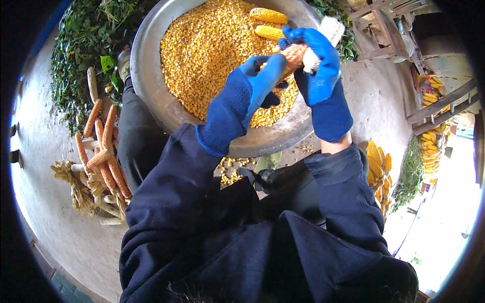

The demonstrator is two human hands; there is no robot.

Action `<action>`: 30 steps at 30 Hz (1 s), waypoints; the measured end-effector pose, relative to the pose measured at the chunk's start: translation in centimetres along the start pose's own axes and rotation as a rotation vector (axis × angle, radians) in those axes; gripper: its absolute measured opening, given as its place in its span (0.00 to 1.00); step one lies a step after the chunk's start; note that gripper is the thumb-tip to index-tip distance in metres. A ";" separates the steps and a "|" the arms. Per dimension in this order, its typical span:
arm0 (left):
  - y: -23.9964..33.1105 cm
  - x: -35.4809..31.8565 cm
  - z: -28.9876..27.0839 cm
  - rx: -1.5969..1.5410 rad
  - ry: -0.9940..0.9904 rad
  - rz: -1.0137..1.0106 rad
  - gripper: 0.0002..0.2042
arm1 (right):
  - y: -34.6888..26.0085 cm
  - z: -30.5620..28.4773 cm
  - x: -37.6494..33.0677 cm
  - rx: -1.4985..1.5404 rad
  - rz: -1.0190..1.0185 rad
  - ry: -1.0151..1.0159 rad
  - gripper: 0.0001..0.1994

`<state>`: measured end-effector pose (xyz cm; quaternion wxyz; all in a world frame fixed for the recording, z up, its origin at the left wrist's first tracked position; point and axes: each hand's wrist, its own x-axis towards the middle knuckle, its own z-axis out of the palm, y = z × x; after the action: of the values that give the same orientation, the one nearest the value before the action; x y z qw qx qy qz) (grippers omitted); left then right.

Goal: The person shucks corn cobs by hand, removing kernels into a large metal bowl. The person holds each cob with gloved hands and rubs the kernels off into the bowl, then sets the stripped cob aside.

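Observation:
Both my hands wear blue gloves and meet over a wide metal basin [144, 65] filled with loose yellow corn kernels [202, 50]. My left hand [247, 93] is closed on the lower end of a reddish, mostly bare corn cob [294, 56]. A white corn cob [332, 30] is gripped in my right hand [322, 65], its end sticking out above the fingers. The two cobs appear to touch, crossing between my hands; gloves hide part of both. Two yellow ears of corn [269, 15] lie on the kernels at the basin's far side.
Bare reddish cobs [107, 136] and husks [83, 199] are piled on the floor at left. Green leaves [83, 45] heap behind them. Yellow ears [379, 164] stand by my right leg. Spilled kernels [230, 177] lie below the basin; a wooden frame [386, 30] is at far right.

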<state>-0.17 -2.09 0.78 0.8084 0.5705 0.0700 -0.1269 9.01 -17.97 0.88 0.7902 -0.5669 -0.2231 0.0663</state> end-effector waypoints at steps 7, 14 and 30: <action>-0.1 -0.5 -2.0 -0.024 -0.059 0.142 0.22 | -1.7 4.5 0.5 -0.496 -0.016 0.179 0.07; -2.8 1.4 -3.8 -0.339 -0.328 -0.042 0.37 | -2.1 3.9 -0.5 -0.315 -0.064 -0.122 0.11; -3.4 1.7 -2.4 0.034 -0.148 0.319 0.17 | -1.8 8.7 -0.5 -0.506 -0.093 0.207 0.07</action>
<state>0.54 -1.11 -3.54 0.8115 0.5770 -0.0832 -0.0400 4.55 -11.26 4.59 0.6442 -0.7393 -0.1764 -0.0860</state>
